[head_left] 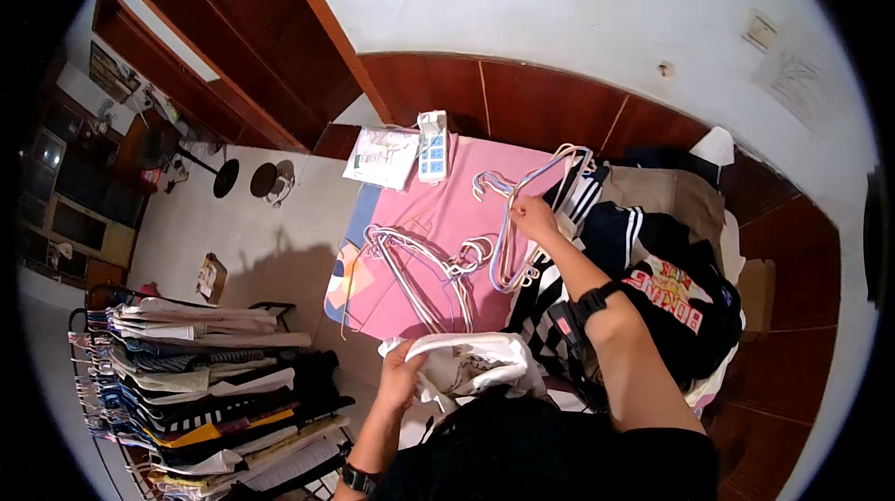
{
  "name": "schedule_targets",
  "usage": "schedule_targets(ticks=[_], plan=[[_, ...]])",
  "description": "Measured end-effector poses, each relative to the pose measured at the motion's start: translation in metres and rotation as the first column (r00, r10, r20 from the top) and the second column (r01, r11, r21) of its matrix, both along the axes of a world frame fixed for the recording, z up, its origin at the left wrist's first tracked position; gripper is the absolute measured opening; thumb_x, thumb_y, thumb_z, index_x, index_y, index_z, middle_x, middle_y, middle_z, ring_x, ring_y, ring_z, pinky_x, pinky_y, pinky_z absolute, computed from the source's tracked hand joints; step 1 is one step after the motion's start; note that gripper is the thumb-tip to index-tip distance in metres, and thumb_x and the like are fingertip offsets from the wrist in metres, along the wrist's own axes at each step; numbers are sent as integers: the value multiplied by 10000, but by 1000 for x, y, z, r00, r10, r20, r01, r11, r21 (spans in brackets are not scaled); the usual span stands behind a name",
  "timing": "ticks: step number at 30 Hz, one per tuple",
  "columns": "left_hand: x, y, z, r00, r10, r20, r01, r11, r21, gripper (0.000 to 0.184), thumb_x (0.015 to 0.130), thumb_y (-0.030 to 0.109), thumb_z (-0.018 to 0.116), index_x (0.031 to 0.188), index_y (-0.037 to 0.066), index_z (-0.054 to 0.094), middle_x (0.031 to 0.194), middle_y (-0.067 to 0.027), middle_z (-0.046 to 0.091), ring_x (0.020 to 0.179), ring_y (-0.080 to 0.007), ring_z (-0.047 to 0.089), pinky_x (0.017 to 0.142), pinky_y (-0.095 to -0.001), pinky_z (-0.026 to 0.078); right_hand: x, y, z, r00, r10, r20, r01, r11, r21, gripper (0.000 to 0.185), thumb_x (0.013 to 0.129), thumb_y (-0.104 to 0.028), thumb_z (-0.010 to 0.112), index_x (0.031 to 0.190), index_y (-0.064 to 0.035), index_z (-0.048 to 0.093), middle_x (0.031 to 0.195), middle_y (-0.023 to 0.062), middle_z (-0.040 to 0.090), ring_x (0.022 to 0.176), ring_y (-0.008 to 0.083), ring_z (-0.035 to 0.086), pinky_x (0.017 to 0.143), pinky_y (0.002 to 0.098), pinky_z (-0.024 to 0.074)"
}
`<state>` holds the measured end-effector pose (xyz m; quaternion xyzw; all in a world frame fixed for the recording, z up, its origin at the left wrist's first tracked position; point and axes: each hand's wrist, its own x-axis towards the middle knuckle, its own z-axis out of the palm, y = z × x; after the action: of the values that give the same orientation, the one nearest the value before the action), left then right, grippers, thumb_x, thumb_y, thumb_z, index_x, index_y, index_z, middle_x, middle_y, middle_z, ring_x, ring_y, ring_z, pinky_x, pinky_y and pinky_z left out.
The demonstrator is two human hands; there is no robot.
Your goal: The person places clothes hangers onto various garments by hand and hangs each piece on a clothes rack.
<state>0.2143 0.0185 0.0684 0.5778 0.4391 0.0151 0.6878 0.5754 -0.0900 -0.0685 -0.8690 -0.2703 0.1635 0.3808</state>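
My left hand [399,378] is closed on the edge of a white garment [485,352], which is bunched in front of my body at the near side of the pink-covered table [447,212]. Farther off, my right hand [533,218] is closed on a clothes hanger [506,259] from a bundle of thin white, blue and purple ones. Another heap of hangers [401,268] lies on the pink cloth to the left. Folded and loose clothes [681,287], black, striped and tan, are piled to the right of my right forearm.
A power strip [434,158] and a white printed packet [380,156] lie at the table's far edge. On the left stands a rack [200,398] full of hung clothes. A tiled wall [531,96] borders the table's far side. Stools [264,179] stand on the floor.
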Motion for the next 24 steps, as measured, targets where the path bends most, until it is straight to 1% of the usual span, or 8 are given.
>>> schedule_targets(ticks=[2, 3, 6, 12, 14, 15, 17, 24], plan=[[21, 13, -10, 1000, 27, 12, -26, 998, -58, 169, 901, 81, 562, 1026, 3, 642, 887, -27, 629, 782, -96, 554, 695, -233, 440, 12, 15, -6, 978, -110, 178, 128, 988, -90, 290, 790, -221, 660, 1036, -67, 655, 1113, 170, 621, 979, 341, 618, 844, 405, 498], [35, 22, -21, 1000, -8, -4, 8, 997, -71, 170, 899, 82, 563, 1026, 0, 642, 871, -32, 632, 764, -100, 559, 681, -238, 444, 20, 26, -15, 978, -104, 181, 127, 984, -122, 457, 791, -197, 662, 1223, -91, 556, 1331, 180, 475, 1070, 364, 571, 910, 420, 477], [67, 25, -40, 1000, 4, 4, -3, 998, -61, 173, 894, 88, 567, 1015, -10, 640, 819, -46, 634, 715, -115, 574, 647, -254, 459, 31, 39, -33, 960, -88, 265, 127, 983, -133, 559, 785, -186, 678, 1300, -94, 479, 1359, 183, 421, 1122, 379, 537, 928, 421, 471], [150, 21, -99, 993, -116, 8, 116, 989, -90, 184, 877, 115, 602, 1002, -14, 641, 827, -62, 648, 715, -129, 588, 652, -282, 480, 41, 49, -65, 998, -10, 60, 19, 989, -148, 537, 757, -120, 687, 1258, -58, 504, 1288, 205, 452, 1147, 394, 513, 939, 428, 464], [161, 19, -138, 954, -295, -45, 298, 928, 222, 233, 852, 155, 644, 1018, -9, 645, 857, -79, 664, 741, -144, 607, 667, -295, 487, 36, 47, -71, 998, 1, 60, 9, 989, -151, 514, 747, -95, 686, 1232, -48, 522, 1272, 220, 456, 1129, 399, 524, 931, 433, 468], [167, 17, -137, 954, -295, -46, 298, 928, 222, 233, 852, 155, 644, 1018, -9, 645, 857, -79, 664, 741, -144, 607, 667, -295, 487, 33, 47, -71, 997, -10, 76, 22, 988, -154, 474, 741, -86, 690, 1189, -37, 540, 1252, 231, 460, 1108, 400, 537, 922, 439, 471], [179, 11, -132, 963, -269, 15, 269, 960, -75, 290, 825, 188, 675, 1046, 2, 648, 892, -104, 678, 787, -175, 627, 716, -309, 491, 29, 44, -70, 996, -17, 91, 32, 986, -164, 434, 735, -77, 694, 1145, -27, 558, 1232, 243, 465, 1087, 400, 551, 913, 445, 475], [169, -1, -123, 919, -391, -51, 394, 909, 138, 245, 848, 85, 613, 1077, 1, 635, 892, -67, 668, 776, -129, 605, 690, -281, 491, 7, 61, -58, 977, -213, 23, 212, 948, -236, 476, 704, 15, 670, 1113, -26, 431, 1271, 246, 402, 948, 465, 588, 810, 494, 518]])
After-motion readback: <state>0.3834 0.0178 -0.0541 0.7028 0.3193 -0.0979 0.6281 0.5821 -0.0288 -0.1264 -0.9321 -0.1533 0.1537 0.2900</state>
